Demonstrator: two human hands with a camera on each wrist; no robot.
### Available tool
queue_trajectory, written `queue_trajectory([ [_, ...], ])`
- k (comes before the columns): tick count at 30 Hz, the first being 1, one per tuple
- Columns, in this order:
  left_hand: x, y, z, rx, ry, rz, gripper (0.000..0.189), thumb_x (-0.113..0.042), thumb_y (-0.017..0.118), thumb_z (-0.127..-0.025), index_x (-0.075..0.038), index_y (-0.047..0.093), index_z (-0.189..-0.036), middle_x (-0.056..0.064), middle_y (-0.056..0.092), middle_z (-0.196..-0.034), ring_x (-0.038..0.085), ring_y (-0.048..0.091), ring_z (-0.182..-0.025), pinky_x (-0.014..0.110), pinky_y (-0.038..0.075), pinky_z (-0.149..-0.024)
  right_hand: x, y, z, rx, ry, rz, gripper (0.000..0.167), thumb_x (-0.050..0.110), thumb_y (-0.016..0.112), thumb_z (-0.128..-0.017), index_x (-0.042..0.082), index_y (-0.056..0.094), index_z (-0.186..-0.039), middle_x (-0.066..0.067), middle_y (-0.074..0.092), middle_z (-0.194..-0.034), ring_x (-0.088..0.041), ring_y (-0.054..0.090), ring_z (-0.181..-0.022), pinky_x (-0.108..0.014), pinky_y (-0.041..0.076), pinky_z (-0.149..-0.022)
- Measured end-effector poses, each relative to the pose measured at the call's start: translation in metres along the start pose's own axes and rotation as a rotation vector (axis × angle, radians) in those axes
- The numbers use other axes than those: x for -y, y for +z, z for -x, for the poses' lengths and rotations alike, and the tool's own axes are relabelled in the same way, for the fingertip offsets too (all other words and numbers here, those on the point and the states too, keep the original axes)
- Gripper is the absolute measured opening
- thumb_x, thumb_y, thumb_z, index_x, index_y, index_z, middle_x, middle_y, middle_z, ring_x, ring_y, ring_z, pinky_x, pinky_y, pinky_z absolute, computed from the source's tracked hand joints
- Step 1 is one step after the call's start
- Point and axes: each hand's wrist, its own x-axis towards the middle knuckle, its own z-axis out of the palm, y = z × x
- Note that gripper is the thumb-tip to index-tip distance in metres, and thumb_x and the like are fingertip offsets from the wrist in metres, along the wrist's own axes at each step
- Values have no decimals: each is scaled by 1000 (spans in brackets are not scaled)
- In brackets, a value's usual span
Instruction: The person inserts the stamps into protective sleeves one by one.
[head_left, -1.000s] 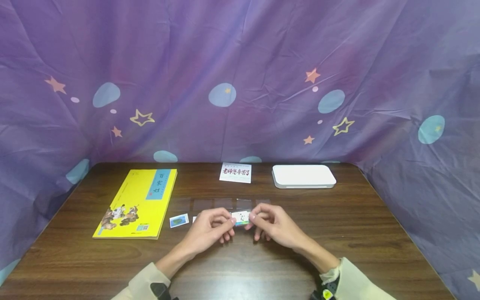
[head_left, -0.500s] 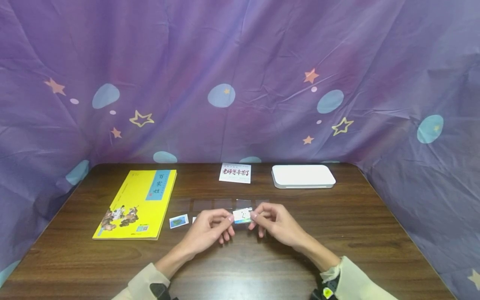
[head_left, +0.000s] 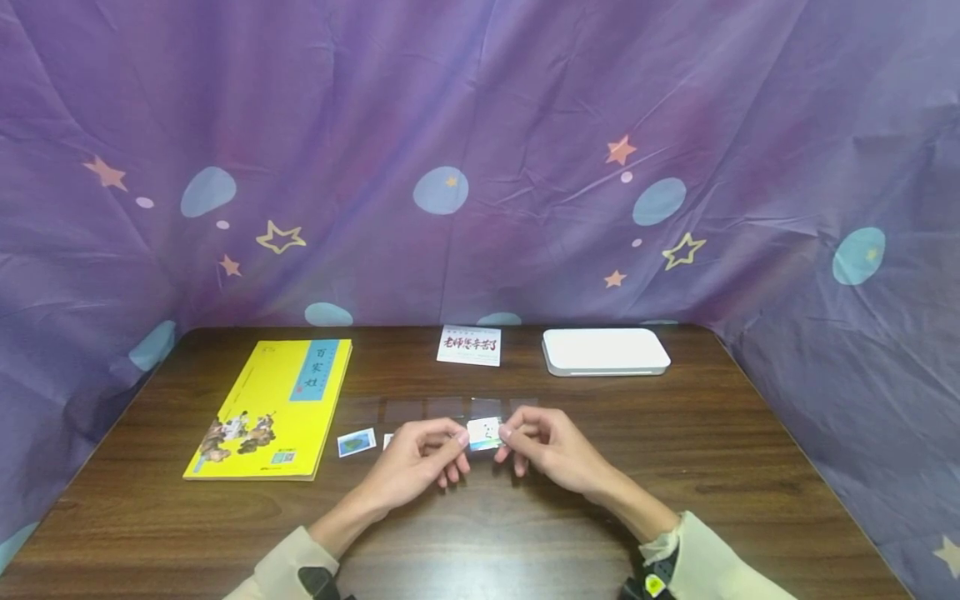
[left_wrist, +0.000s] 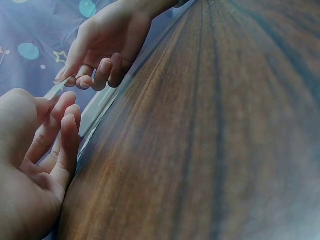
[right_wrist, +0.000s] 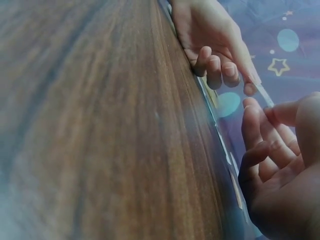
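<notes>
A small white stamp (head_left: pixel 483 432) with black marks and a blue-green lower edge is held up between both hands in the head view. My left hand (head_left: pixel 422 452) pinches its left edge between thumb and forefinger. At the opposite edge, the thumb and forefinger of my right hand (head_left: pixel 557 451) pinch it. Both wrist views show it edge-on as a thin pale strip (left_wrist: pixel 57 90). Shiny clear film shows around the stamp, though how they fit together is too small to tell. Left of the hands lies a blue-and-green stamp (head_left: pixel 356 442); another white corner (head_left: pixel 387 440) is mostly hidden by my left hand.
Several clear sleeves (head_left: pixel 404 409) lie in a row behind the hands. A yellow book (head_left: pixel 262 417) is at the left, a white printed card (head_left: pixel 468 346) at the back, and a white case (head_left: pixel 606 352) at back right. A purple curtain hangs behind the table (head_left: pixel 720 483).
The held stamp has shifted slightly to the right, and more of its face shows between the fingers. Both hands stay almost in place.
</notes>
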Motion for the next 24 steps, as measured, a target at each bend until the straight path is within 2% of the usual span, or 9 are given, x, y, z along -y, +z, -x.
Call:
queue_trajectory([
  [14,-2,1,0,5,-13,8,25,-28,65,-110,-6,75,-117,18,79,-93,16,70,-72,28,63,-63,0,-1,0,0,-6,11,19,27,63,-111,9,70,-108,-8,82,-96,-13,67,-65,-19,43,-49],
  [21,-3,1,0,-4,-16,8,26,-27,63,-111,-4,74,-115,16,78,-93,16,70,-72,27,63,-64,1,-1,0,-4,-13,22,19,27,63,-111,10,70,-107,-6,82,-96,-14,68,-66,-19,44,-50],
  [24,-2,1,0,-6,-21,5,24,-27,66,-109,-5,74,-115,15,79,-92,16,71,-72,28,63,-63,1,-1,0,-2,-16,25,19,26,63,-111,9,70,-107,-6,82,-96,-13,68,-66,-19,45,-50],
])
